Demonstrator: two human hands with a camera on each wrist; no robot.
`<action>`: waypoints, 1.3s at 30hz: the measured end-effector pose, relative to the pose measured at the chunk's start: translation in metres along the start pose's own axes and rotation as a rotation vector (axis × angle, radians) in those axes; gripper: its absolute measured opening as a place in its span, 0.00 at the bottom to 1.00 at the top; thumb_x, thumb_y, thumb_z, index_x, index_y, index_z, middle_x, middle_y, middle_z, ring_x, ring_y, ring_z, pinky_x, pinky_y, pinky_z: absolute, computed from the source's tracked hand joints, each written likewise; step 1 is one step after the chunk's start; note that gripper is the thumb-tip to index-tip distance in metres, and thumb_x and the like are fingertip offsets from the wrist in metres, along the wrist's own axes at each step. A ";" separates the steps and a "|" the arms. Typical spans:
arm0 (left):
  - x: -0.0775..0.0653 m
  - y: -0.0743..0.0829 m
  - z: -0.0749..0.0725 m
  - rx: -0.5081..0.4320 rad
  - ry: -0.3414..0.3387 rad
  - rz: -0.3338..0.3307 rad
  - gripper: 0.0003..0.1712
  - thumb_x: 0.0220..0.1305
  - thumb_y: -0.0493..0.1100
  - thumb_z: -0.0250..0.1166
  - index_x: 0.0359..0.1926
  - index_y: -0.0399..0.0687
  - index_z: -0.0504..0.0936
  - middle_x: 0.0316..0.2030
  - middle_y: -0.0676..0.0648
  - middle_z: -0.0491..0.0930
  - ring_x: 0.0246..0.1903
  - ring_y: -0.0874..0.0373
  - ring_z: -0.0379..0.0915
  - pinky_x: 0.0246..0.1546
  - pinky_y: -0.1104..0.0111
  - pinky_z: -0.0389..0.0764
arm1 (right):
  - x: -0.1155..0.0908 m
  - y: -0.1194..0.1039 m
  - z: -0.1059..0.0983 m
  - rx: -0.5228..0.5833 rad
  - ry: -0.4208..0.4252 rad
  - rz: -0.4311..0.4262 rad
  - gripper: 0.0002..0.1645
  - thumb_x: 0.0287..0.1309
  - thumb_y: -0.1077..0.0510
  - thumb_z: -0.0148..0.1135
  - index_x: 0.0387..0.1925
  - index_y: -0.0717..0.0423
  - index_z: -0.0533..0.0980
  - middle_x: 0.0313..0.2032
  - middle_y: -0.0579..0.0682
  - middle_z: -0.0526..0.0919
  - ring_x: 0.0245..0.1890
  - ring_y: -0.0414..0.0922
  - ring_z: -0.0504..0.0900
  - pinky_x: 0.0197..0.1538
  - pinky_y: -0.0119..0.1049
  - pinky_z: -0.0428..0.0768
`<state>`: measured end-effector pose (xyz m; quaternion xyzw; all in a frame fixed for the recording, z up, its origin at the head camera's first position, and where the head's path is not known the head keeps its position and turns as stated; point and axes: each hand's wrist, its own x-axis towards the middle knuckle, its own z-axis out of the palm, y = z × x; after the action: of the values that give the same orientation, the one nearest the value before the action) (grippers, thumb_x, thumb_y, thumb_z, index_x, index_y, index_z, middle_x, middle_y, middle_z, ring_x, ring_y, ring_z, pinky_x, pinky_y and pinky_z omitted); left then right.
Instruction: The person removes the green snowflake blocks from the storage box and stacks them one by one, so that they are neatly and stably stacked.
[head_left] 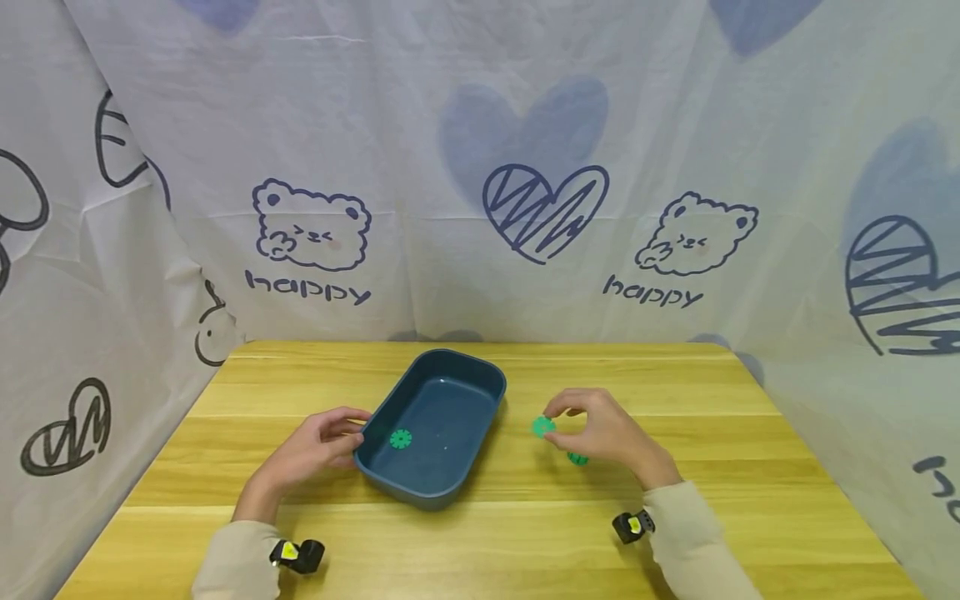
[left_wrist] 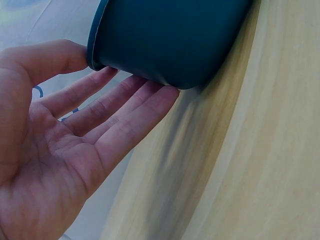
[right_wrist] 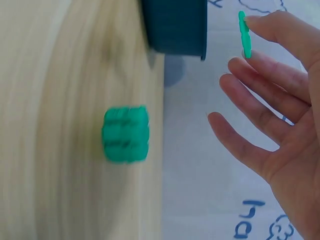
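Observation:
A deep blue-green plastic tray (head_left: 431,500) stands on the table, turned at an angle. My left hand (head_left: 318,446) holds its left side, thumb at the rim and the other fingers against the outer wall (left_wrist: 165,40). Inside the tray lies one green notched snowflake disc (head_left: 401,439). To the right of the tray, my right hand (head_left: 603,429) pinches another green snowflake disc (right_wrist: 244,35) edge-on between thumb and index finger, its other fingers spread. Below this hand, a short stack of green snowflake discs (right_wrist: 126,134) sits on the table, partly hidden by the hand in the head view.
The wooden table (head_left: 510,558) ends at the back against a white curtain (head_left: 427,250) printed with bears and hearts. More curtain hangs at both sides. Black wrist cameras (head_left: 298,556) are strapped on over the beige sleeves (head_left: 697,533).

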<state>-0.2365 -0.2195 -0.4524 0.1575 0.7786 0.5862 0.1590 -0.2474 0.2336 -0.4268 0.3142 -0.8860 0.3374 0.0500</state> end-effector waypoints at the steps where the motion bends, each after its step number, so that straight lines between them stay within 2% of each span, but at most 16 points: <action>1: 0.000 0.000 0.000 -0.002 0.000 0.000 0.29 0.77 0.41 0.59 0.71 0.29 0.66 0.59 0.24 0.76 0.53 0.46 0.83 0.49 0.58 0.90 | -0.002 0.003 -0.001 0.002 -0.001 0.008 0.11 0.57 0.55 0.76 0.42 0.50 0.86 0.44 0.46 0.90 0.45 0.52 0.87 0.51 0.54 0.88; 10: 0.000 0.000 -0.001 0.002 -0.003 -0.001 0.29 0.76 0.41 0.60 0.71 0.29 0.67 0.59 0.24 0.76 0.54 0.46 0.83 0.49 0.58 0.90 | -0.017 0.028 -0.004 0.023 -0.009 0.085 0.11 0.56 0.56 0.77 0.40 0.52 0.86 0.42 0.48 0.89 0.43 0.49 0.87 0.49 0.46 0.90; 17: 0.000 0.000 0.000 0.001 0.001 0.000 0.29 0.76 0.41 0.59 0.71 0.28 0.66 0.60 0.23 0.76 0.54 0.45 0.83 0.49 0.57 0.90 | -0.025 0.039 -0.004 0.039 -0.012 0.129 0.10 0.57 0.55 0.76 0.39 0.53 0.85 0.42 0.49 0.89 0.42 0.46 0.87 0.50 0.44 0.89; 28: 0.000 0.001 0.000 0.010 -0.004 -0.005 0.29 0.77 0.41 0.59 0.71 0.29 0.67 0.60 0.24 0.76 0.54 0.44 0.83 0.49 0.57 0.90 | -0.033 0.053 0.000 0.084 -0.028 0.160 0.11 0.57 0.56 0.77 0.39 0.57 0.85 0.40 0.52 0.89 0.41 0.45 0.86 0.48 0.41 0.90; 39: 0.000 0.000 -0.001 0.001 -0.004 -0.004 0.29 0.77 0.41 0.59 0.71 0.29 0.66 0.60 0.23 0.76 0.54 0.44 0.83 0.49 0.56 0.90 | -0.036 0.056 -0.002 0.087 -0.042 0.198 0.12 0.56 0.56 0.77 0.39 0.57 0.85 0.39 0.51 0.88 0.41 0.45 0.86 0.48 0.39 0.90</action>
<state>-0.2368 -0.2199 -0.4519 0.1572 0.7790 0.5850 0.1618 -0.2518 0.2858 -0.4684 0.2343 -0.8979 0.3723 -0.0161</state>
